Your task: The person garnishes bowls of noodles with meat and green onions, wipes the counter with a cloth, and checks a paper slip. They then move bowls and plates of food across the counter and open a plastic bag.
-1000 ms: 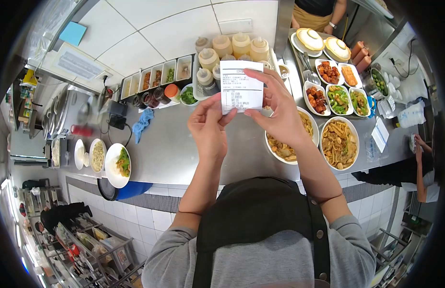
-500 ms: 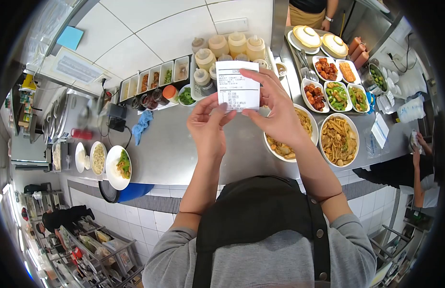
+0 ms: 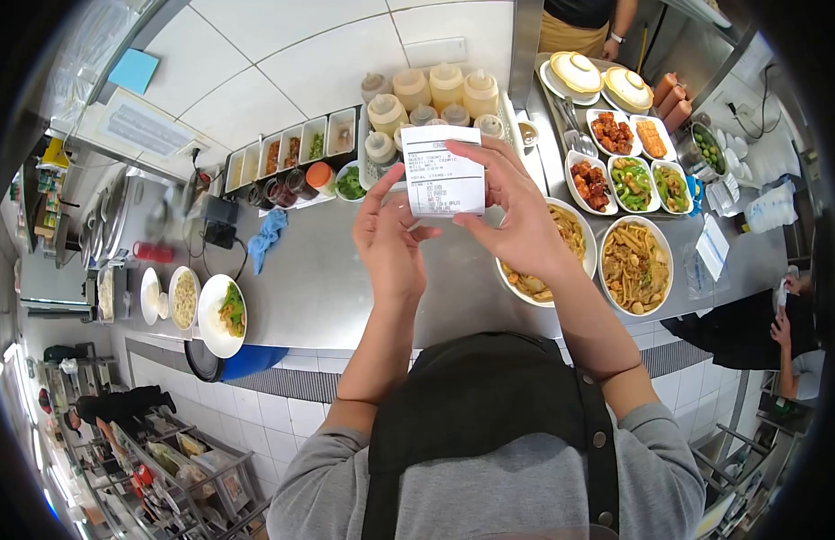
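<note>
A printed paper receipt (image 3: 444, 184) is raised over the steel counter (image 3: 318, 297), its text facing me. My right hand (image 3: 521, 216) pinches it along its right side, thumb below and fingers at the upper edge. Beside the left edge is my left hand (image 3: 390, 243), fingers apart and the thumb just under the paper; whether a fingertip still touches it is hard to tell. Under my right forearm stands a bowl of noodles (image 3: 575, 229), partly hidden, with a second noodle bowl (image 3: 635, 265) to its right.
Squeeze bottles (image 3: 444, 83) fill a basket behind the receipt, beside a row of condiment trays (image 3: 291, 148). Filled dishes (image 3: 631, 183) and lidded pots (image 3: 575, 72) are at right. Plates (image 3: 221, 337) and a blue cloth (image 3: 267, 241) lie left. Other people stand at the edges.
My left thumb has come off the receipt's front and the left fingers have spread beside it. The receipt has shifted slightly down and left in my right hand.
</note>
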Available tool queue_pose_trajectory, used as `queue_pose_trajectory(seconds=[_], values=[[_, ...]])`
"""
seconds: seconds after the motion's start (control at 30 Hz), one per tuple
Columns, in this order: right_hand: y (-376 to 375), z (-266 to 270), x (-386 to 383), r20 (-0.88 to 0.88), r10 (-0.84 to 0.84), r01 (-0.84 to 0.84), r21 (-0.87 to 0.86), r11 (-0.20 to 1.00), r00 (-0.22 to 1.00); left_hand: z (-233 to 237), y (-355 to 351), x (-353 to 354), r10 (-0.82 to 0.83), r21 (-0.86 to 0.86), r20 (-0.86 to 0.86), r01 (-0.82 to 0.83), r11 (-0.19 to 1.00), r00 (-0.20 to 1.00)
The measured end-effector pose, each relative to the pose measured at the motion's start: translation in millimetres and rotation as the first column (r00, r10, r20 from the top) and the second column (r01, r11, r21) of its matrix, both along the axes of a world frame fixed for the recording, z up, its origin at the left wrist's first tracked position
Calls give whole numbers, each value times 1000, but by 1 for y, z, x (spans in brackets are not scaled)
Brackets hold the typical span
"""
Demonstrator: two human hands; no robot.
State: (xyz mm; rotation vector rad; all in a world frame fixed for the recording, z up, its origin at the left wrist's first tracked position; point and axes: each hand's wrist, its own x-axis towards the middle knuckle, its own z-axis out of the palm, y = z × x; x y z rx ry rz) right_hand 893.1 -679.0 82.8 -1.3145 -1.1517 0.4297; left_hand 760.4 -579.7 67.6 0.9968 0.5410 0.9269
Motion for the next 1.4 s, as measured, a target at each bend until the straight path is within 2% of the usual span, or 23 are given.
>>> queue_pose_trajectory(seconds=[0.1, 0.17, 0.27, 0.37, 0.47, 0.57, 0.67, 0.77, 0.83, 0.87, 0.93, 1.03, 1.17, 1.27, 1.3, 1.4], values=[[0, -1, 0, -1, -8, 8, 5, 1000, 1000, 6, 0, 0, -2, -103, 84, 11, 995, 996], [0, -1, 0, 3, -4, 4, 6, 1000, 1000, 7, -2, 4, 48, -109, 55, -41, 993, 997], [1, -1, 0, 22, 2, -2, 7, 1000, 1000, -6, 0, 3, 43, 114, -83, -34, 993, 996], [0, 0, -1, 42, 8, -8, 6, 1000, 999, -12, 4, 1, 29, 141, -96, -15, 990, 995], [0, 0, -2, 31, 20, -21, 8, 1000, 999, -6, 3, 0, 17, -81, 107, -8, 997, 994], [-1, 0, -2, 29, 6, -6, -4, 1000, 1000, 6, -2, 4, 75, -121, 92, -63, 991, 993], [-2, -2, -1, 45, 5, -5, -16, 1000, 999, -11, 4, 1, 28, 151, -99, -13, 988, 995], [-5, -2, 0, 30, 23, -23, -19, 1000, 999, -17, 7, 1, 35, 134, -172, -12, 991, 984], [-10, -4, 2, 35, 24, -23, -18, 1000, 999, -22, 10, -1, 51, 75, -69, -46, 996, 996], [-11, -8, 5, 77, 6, -5, -10, 1000, 997, -22, 12, -2, 50, 40, -16, -49, 998, 999], [-17, -21, 12, 165, -53, 55, -4, 998, 985, -20, 14, -3, 77, 65, -79, -72, 995, 994], [-38, -29, 23, 110, -45, 52, -57, 997, 993, -21, 20, -7, 130, 37, -157, -126, 991, 979], [-73, -54, 28, -29, -65, 57, -216, 975, 997, -39, 18, -17, 147, 9, -215, -148, 989, 966], [-97, -85, 37, 135, -148, 172, -190, 966, 980, -62, 20, -25, 147, -25, -237, -157, 987, 960], [-108, -85, 41, 93, -164, 182, -239, 954, 982, -66, 18, -24, 152, -36, -238, -165, 986, 959], [-142, -99, 73, 250, -305, 363, -233, 902, 919, -75, 9, -17, 180, -27, -248, -192, 981, 952]])
